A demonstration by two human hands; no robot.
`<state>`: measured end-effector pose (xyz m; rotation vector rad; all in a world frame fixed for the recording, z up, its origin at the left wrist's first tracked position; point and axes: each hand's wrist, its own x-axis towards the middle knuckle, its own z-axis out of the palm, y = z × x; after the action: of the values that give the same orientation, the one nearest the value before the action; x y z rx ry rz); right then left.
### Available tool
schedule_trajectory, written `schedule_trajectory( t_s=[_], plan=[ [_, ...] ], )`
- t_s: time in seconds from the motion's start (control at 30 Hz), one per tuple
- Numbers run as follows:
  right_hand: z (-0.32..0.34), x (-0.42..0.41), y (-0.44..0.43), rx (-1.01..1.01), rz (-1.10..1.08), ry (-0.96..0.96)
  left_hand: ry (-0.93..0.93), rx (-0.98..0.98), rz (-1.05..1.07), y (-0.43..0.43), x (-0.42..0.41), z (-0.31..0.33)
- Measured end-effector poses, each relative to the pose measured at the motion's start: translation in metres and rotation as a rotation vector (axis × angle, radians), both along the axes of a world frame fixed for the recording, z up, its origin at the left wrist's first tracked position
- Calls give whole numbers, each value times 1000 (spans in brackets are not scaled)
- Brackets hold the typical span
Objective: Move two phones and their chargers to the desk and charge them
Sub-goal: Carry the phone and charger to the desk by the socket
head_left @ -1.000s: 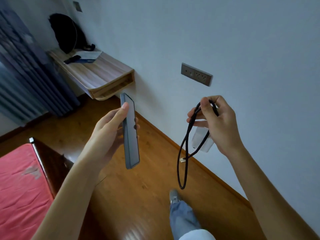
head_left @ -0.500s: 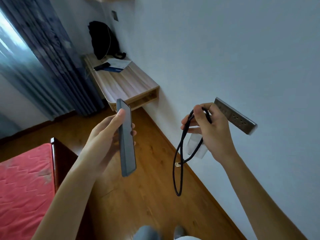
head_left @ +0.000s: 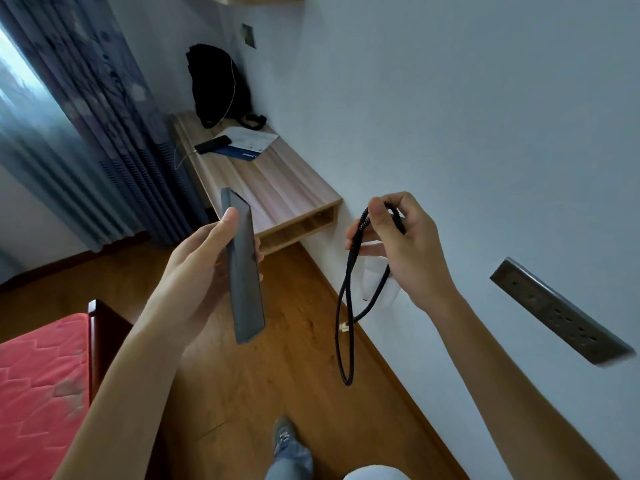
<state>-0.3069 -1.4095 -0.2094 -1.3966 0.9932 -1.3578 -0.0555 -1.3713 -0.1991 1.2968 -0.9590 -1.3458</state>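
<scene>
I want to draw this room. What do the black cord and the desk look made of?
The black cord looks like braided fabric, matte: a ribbed weave shows near the right hand. The desk looks like pale wood or wood-print laminate, smooth, with streaky grain lines; which one, I cannot tell.

Dark phone [head_left: 244,268] is up in the air, roughly upright and edge-on, gripped in the left hand [head_left: 201,271]. Black braided cable [head_left: 346,323] hangs in a long loop from the right hand [head_left: 408,247], with the white charger brick [head_left: 375,282] tucked under the same palm. The second phone [head_left: 212,144] lies flat at the far end of the wooden surface [head_left: 277,188].
</scene>
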Motion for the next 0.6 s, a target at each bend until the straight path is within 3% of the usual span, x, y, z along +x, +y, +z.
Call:
schedule_trajectory(
  t_s=[0.6],
  plan=[
    [2, 210, -208, 19, 86, 27, 9, 45, 69, -183, 200, 4]
  ],
)
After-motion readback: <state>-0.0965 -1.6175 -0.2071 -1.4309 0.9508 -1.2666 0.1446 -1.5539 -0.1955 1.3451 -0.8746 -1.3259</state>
